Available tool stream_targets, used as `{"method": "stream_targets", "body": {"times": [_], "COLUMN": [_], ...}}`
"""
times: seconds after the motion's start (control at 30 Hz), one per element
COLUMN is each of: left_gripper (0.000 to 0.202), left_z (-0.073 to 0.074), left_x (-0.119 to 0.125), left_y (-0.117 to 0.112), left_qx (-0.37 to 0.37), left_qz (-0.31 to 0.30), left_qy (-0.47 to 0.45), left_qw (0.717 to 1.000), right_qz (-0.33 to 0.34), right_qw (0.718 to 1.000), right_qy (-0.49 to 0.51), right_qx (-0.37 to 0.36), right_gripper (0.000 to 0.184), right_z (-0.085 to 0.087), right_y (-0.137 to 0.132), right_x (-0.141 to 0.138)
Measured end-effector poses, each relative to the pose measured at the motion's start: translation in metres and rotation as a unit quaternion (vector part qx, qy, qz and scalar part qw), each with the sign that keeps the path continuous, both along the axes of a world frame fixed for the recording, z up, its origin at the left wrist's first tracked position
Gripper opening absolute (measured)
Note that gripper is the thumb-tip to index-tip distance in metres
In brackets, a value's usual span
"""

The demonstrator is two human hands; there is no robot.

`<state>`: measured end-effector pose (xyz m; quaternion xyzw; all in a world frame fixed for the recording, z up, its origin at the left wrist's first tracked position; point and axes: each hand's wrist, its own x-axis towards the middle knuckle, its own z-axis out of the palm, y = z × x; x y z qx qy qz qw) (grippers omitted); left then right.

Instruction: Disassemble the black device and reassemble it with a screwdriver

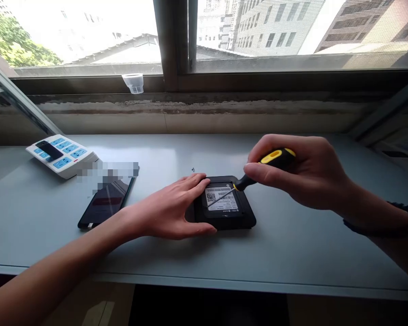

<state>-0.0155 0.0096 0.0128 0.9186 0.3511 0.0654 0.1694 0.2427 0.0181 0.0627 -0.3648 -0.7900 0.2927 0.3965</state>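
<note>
Head cam: Left hand (172, 208) splayed flat on a black square device (224, 222), fingers (193, 181) spread wide and pressing down, no real grip, device sitting on a pale grey table (204, 253). Right hand (301, 174) curled tight around a yellow-and-black screwdriver (275, 162), shaft slanting down-left across the barcode label (221, 198), tip near the label's left edge. Over to the left, a white power strip (61, 155) and a black phone (105, 203) just beside the left wrist, plus a small clear plastic cup (133, 83) up on the window ledge.
</note>
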Motion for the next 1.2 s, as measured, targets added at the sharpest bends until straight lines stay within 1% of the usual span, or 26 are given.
{"method": "stream_targets", "body": {"times": [0.2, 0.37, 0.43, 0.53, 0.63, 0.77, 0.83, 0.9, 0.97, 1.1, 1.2], "left_gripper": [0.091, 0.083, 0.077, 0.07, 0.055, 0.028, 0.027, 0.035, 0.043, 0.044, 0.046], "left_z": [0.0, 0.002, 0.005, 0.012, 0.02, 0.029, 0.029, 0.026, 0.018, -0.002, -0.012], "left_x": [0.0, 0.0, 0.001, 0.005, 0.009, 0.014, 0.016, 0.017, 0.018, 0.021, 0.023], "left_y": [0.0, 0.003, 0.004, 0.005, 0.005, 0.005, 0.005, 0.005, 0.003, -0.005, -0.009], "left_qx": [-0.001, -0.018, -0.023, -0.008, 0.022, 0.043, 0.053, 0.063, 0.068, 0.05, 0.033], "left_qz": [-0.006, -0.011, -0.02, -0.037, -0.049, -0.051, -0.055, -0.065, -0.061, -0.001, 0.018], "left_qy": [-0.024, -0.023, -0.03, -0.042, -0.03, 0.01, 0.002, -0.025, -0.051, -0.073, -0.075], "left_qw": [1.0, 0.999, 0.999, 0.998, 0.998, 0.998, 0.997, 0.996, 0.995, 0.996, 0.996], "right_qz": [0.033, 0.109, 0.138, 0.174, 0.209, 0.254, 0.26, 0.257, 0.249, 0.233, 0.212], "right_qw": [0.999, 0.987, 0.98, 0.97, 0.954, 0.924, 0.915, 0.91, 0.908, 0.902, 0.898], "right_qy": [-0.034, -0.085, -0.107, -0.139, -0.183, -0.238, -0.259, -0.278, -0.29, -0.311, -0.324], "right_qx": [0.014, 0.076, 0.09, 0.095, 0.109, 0.155, 0.168, 0.171, 0.175, 0.189, 0.211], "right_gripper": [0.023, 0.02, 0.022, 0.028, 0.029, 0.028, 0.032, 0.035, 0.037, 0.043, 0.05], "right_z": [0.01, 0.021, 0.027, 0.037, 0.045, 0.051, 0.053, 0.054, 0.056, 0.061, 0.061], "right_y": [0.012, 0.018, 0.02, 0.023, 0.028, 0.032, 0.031, 0.029, 0.025, 0.02, 0.016], "right_x": [-0.008, -0.018, -0.025, -0.036, -0.047, -0.061, -0.065, -0.067, -0.064, -0.053, -0.048]}}
